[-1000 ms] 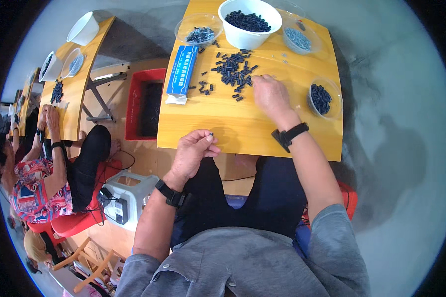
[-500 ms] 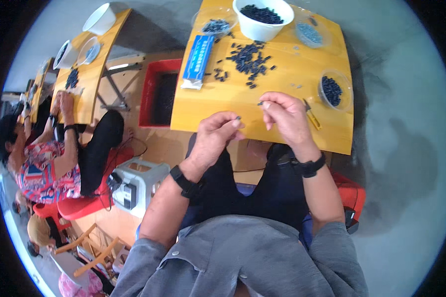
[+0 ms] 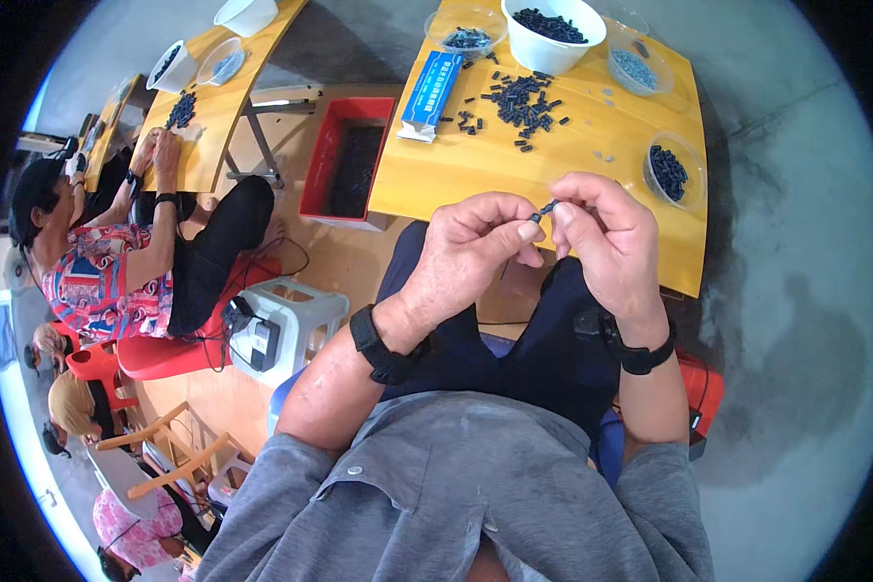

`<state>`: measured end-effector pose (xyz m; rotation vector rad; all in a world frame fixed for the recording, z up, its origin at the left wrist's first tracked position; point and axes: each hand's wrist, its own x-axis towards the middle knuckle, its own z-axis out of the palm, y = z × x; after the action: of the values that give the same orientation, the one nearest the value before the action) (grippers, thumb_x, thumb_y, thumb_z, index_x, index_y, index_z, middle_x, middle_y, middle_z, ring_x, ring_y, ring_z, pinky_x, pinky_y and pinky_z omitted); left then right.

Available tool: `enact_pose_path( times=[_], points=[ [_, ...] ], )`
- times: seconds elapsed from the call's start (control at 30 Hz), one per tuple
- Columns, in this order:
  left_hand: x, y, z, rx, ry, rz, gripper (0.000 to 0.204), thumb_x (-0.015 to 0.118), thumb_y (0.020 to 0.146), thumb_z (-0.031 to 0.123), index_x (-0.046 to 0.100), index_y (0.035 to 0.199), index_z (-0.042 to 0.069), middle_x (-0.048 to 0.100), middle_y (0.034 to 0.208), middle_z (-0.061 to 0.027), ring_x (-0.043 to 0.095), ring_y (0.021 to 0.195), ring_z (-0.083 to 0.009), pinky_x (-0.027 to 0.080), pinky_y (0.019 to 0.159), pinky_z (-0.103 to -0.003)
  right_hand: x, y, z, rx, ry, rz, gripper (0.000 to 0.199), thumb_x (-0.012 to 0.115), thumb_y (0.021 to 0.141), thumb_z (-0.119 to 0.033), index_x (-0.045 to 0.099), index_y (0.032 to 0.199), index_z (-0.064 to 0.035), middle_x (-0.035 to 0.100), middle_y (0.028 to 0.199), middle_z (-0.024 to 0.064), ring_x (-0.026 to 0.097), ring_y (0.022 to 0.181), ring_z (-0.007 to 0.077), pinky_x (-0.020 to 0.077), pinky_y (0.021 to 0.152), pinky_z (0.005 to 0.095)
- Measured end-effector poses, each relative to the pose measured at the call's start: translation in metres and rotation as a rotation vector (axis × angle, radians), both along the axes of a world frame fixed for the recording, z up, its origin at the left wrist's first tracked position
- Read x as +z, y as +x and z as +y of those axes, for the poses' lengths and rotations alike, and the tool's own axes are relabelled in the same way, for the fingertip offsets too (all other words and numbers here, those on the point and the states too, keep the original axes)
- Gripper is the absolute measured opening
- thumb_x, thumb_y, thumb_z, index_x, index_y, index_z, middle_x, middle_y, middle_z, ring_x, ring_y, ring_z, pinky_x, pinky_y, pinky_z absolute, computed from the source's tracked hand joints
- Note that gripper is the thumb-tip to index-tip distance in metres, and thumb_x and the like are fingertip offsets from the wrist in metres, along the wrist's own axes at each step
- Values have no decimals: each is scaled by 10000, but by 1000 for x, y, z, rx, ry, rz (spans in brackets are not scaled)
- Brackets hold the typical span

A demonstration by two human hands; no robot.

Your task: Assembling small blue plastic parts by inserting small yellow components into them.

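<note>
My left hand (image 3: pixel 475 247) pinches a small dark piece (image 3: pixel 534 218) between thumb and forefinger, above my lap at the table's near edge. Facing it, my right hand (image 3: pixel 606 238) grips another small dark part (image 3: pixel 549 207) at its fingertips. The two parts meet or nearly touch; their exact shape is too small to make out. Beyond my hands, a loose heap of short black cylindrical pieces (image 3: pixel 524 105) lies on the yellow table (image 3: pixel 417 184).
A blue-and-white box (image 3: pixel 431 95) lies left of the heap. Behind stands a white tub (image 3: pixel 543 58) of black pieces, flanked by clear bowls (image 3: pixel 502 37). Another clear bowl (image 3: pixel 700 184) sits at right. A red bin (image 3: pixel 328 145) stands left; a co-worker (image 3: pixel 116 272) sits beyond.
My hands have come together, bringing their small parts to each other. The view has shifted, so the table appears farther right. The yellow cutter is now hidden behind my right hand.
</note>
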<state>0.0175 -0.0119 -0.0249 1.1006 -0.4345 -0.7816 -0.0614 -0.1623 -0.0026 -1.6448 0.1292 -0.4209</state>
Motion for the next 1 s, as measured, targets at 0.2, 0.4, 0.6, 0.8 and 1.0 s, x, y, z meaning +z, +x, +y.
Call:
enact_pose_path(
  times=[0.2,0.4,0.6,0.8,1.0],
  points=[
    [2,-7,7,-41,-10,-8,127,574,900,43,604,1012,-9,656,889,-90,643,745,-156,521,694,-262,4,-8,5,3,-66,-45,103,554,861,37,602,952,27,588,841,46,540,616,60,449,524,203],
    [4,-8,11,-53,12,-9,125,569,899,35,606,1011,-7,658,884,-94,649,741,-168,526,687,-271,7,-11,10,21,-164,-89,110,547,851,58,599,945,35,575,824,64,544,616,85,452,526,215],
    [3,-7,14,-69,1,25,125,565,899,32,605,1010,-10,659,882,-99,651,735,-171,528,683,-274,8,-9,10,48,-218,-112,107,537,845,68,595,930,38,574,827,81,557,666,105,466,556,222],
    [2,-3,15,-121,-10,43,115,561,896,28,606,988,-26,658,894,-109,640,733,-165,528,679,-274,8,-7,9,89,-206,-117,93,535,852,60,593,919,31,572,849,81,571,694,122,487,582,230],
    [1,0,15,-148,-36,58,112,567,893,38,608,966,-37,654,923,-123,632,741,-163,533,677,-277,9,-4,5,112,-271,-158,82,550,847,50,596,911,25,583,843,91,585,704,145,493,597,247]
  ],
)
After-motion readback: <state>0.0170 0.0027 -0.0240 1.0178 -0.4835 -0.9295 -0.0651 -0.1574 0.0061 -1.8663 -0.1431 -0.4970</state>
